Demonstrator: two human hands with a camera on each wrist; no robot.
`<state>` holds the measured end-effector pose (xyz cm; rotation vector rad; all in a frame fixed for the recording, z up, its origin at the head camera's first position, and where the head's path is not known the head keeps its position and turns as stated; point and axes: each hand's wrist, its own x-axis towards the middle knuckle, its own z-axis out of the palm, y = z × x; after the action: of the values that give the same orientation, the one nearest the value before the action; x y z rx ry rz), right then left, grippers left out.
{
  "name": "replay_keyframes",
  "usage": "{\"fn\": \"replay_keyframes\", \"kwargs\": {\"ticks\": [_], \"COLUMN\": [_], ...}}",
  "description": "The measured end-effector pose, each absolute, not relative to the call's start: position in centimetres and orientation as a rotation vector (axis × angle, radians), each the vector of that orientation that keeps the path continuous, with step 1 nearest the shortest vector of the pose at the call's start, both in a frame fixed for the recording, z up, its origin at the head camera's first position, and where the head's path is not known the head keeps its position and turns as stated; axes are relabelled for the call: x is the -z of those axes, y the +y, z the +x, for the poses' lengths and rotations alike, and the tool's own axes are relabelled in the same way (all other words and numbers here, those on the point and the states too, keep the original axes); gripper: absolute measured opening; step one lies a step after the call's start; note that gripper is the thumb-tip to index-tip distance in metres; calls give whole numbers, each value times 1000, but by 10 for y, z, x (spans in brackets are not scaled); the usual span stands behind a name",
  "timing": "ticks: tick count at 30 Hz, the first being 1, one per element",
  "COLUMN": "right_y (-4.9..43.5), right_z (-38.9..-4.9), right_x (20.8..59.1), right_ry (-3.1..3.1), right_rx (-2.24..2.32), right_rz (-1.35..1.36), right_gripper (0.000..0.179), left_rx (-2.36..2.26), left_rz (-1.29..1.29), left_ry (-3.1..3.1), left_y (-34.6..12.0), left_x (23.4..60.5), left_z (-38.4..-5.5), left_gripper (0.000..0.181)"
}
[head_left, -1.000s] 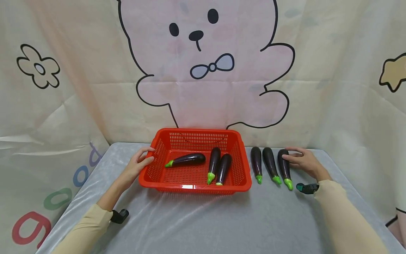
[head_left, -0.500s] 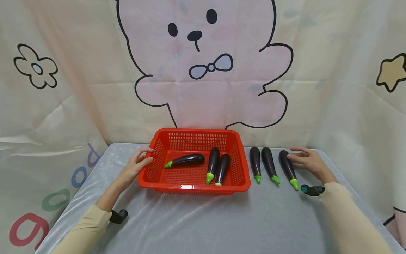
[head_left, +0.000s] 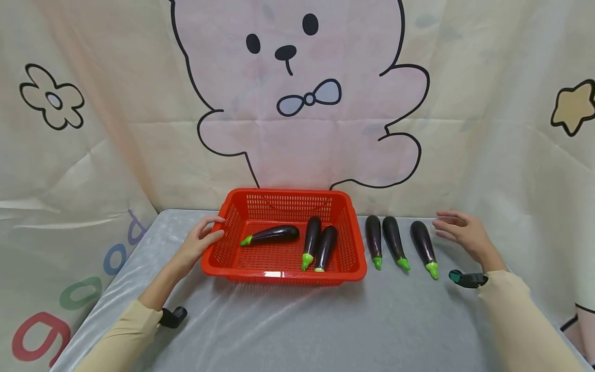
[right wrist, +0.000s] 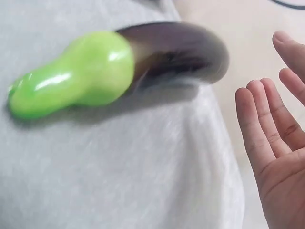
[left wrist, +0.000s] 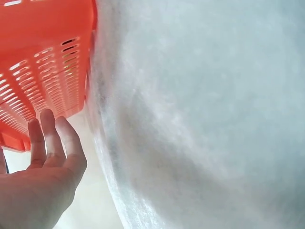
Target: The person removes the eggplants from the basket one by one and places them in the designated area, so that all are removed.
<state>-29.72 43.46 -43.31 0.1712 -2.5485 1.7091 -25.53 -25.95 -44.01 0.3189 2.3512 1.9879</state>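
A red plastic basket (head_left: 283,275) stands on the table and contains three dark purple eggplants, one lying sideways (head_left: 275,234) and two side by side (head_left: 313,235) at the right. At its left side is my left hand (head_left: 197,245), fingers extended against or very near the wall; exact contact is unclear. Right of the basket, three more eggplants lie in a row, green stems toward me: one nearest the basket (head_left: 373,235), a middle one (head_left: 393,237) and the rightmost (head_left: 423,245). My right hand (head_left: 469,237), fingers loosely extended, is just right of the rightmost eggplant, apart from it and holding nothing.
A grey cloth covers the table (head_left: 279,325). Behind it hangs a curtain (head_left: 297,150) printed with a bear, and more printed cloth borders both sides. Each wrist carries a small black camera, one on the left (head_left: 173,317) and one on the right (head_left: 467,279).
My right hand has shifted the rightmost eggplant slightly right, let go of it and drawn away to the right. The left hand and the basket have stayed in place.
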Motion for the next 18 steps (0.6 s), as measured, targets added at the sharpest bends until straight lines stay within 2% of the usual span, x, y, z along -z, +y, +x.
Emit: {"fn": "replay_keyframes", "kwargs": {"ticks": [7,18], "right_y": [418,373], "right_z": [-300,-313], "right_x": [415,389], "right_ry": [-2487,-2185], "right_rx": [-1706,-2103], "right_rz": [149,269], "right_gripper": [41,26], "left_rx": [-1980,-2043], "left_rz": [276,292], "left_ry": [2364,2336], "left_y": [-258,-257], "left_x": [436,437], "left_z": [-255,-256], "left_gripper": [45,44]}}
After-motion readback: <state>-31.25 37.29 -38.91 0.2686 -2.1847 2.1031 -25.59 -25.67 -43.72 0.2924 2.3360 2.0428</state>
